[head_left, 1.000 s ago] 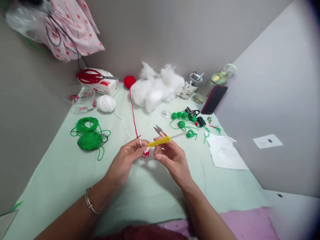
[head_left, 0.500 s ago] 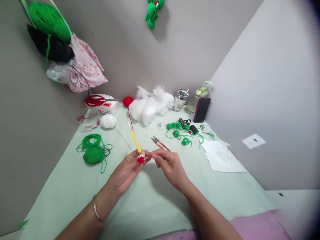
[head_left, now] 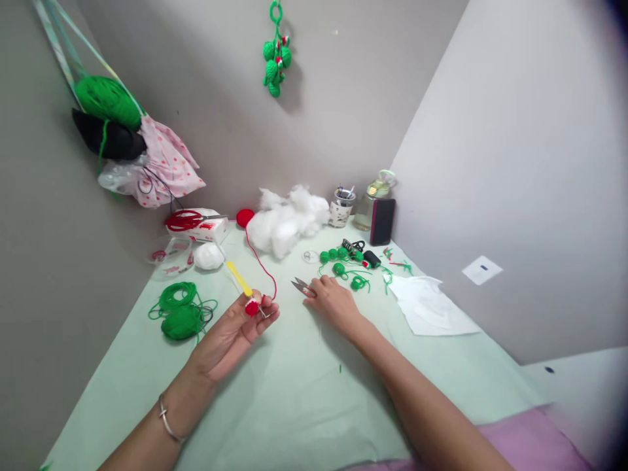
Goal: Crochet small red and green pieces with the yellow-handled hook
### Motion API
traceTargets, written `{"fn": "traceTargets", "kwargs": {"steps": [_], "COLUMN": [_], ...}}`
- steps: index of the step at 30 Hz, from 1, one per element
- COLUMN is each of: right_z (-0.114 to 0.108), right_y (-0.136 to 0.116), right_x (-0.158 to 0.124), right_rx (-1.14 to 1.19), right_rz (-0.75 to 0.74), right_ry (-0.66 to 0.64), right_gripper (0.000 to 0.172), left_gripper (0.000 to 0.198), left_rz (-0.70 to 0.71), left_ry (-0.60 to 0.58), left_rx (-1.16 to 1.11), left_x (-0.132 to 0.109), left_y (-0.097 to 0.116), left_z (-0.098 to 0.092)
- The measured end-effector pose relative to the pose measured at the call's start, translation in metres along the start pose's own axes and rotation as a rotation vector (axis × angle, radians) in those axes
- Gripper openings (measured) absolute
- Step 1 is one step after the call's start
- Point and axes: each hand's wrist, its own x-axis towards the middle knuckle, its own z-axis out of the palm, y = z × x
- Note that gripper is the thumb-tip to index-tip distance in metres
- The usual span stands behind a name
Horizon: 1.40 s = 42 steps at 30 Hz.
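Observation:
My left hand (head_left: 234, 333) pinches a small red-and-white crochet piece (head_left: 252, 307), with a yellow-handled crochet hook (head_left: 239, 279) stuck in it. Red yarn (head_left: 263, 265) runs from the piece back to a red yarn ball (head_left: 244, 218). To the right, my right hand (head_left: 335, 303) is low over the table, its fingers closed around the handles of thread snips (head_left: 303, 288). The snips' blades point left and their handles are mostly hidden under my fingers. Green crocheted balls (head_left: 338, 269) with loose yarn tails lie just beyond that hand.
White stuffing (head_left: 287, 226) is heaped at the back. Green yarn (head_left: 180, 320) and a white yarn ball (head_left: 209, 256) lie at left, near red scissors (head_left: 189, 220) on a box. A phone (head_left: 382, 222) leans beside a bottle (head_left: 366, 210); white sheets (head_left: 432, 304) lie right.
My right hand has left the crochet piece and moved right and forward onto the thread snips. My left hand has shifted left with the piece and hook. The view has tilted up.

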Motion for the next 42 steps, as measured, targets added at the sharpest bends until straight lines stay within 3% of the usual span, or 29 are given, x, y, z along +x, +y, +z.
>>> {"fn": "traceTargets", "kwargs": {"steps": [2,5,11,12,14,16,18,22,25,31,42], "right_z": [0.012,0.019,0.002,0.0,-0.002,-0.001,0.003,0.013,0.017,0.019,0.019], "right_y": [0.002,0.004,-0.002,-0.006,-0.015,-0.024,-0.031,-0.037,-0.039,-0.042,-0.041], "right_x": [0.005,0.009,-0.004,-0.009,-0.02,-0.028,-0.034,-0.037,-0.037,-0.039,-0.04], "right_rx": [-0.017,0.036,0.415,0.529,1.077,1.267,1.317,1.392,1.436,1.442,1.383], "right_rz": [0.002,-0.001,-0.087,-0.113,-0.138,-0.136,-0.141,-0.082,-0.038,-0.019,-0.103], "right_ry": [-0.015,-0.025,-0.121,-0.143,-0.278,-0.492,-0.6,-0.654,-0.683,-0.626,-0.525], "right_gripper": [0.013,0.021,0.04,0.043,0.045,0.054,0.053,0.058,0.059,0.057,0.053], "left_gripper": [0.02,0.018,0.015,0.014,0.013,0.012,0.011,0.011,0.01,0.012,0.021], "left_rz": [0.017,0.023,0.027,0.023,0.016,0.011,0.009,0.007,-0.006,-0.031,-0.008], "left_ry": [0.012,0.043,0.165,0.181,0.204,0.228,0.268,0.329,0.31,0.224,0.267], "left_rx": [-0.013,-0.05,-0.103,-0.11,-0.126,-0.146,-0.164,-0.182,-0.163,-0.14,-0.144], "left_x": [0.0,-0.002,-0.005,-0.005,-0.005,-0.003,-0.002,-0.001,-0.003,-0.006,-0.007], "left_y": [-0.002,-0.005,-0.005,-0.004,-0.005,-0.006,-0.008,-0.013,-0.016,-0.017,-0.015], "left_z": [-0.006,-0.014,-0.02,-0.02,-0.02,-0.02,-0.02,-0.021,-0.021,-0.021,-0.014]}}
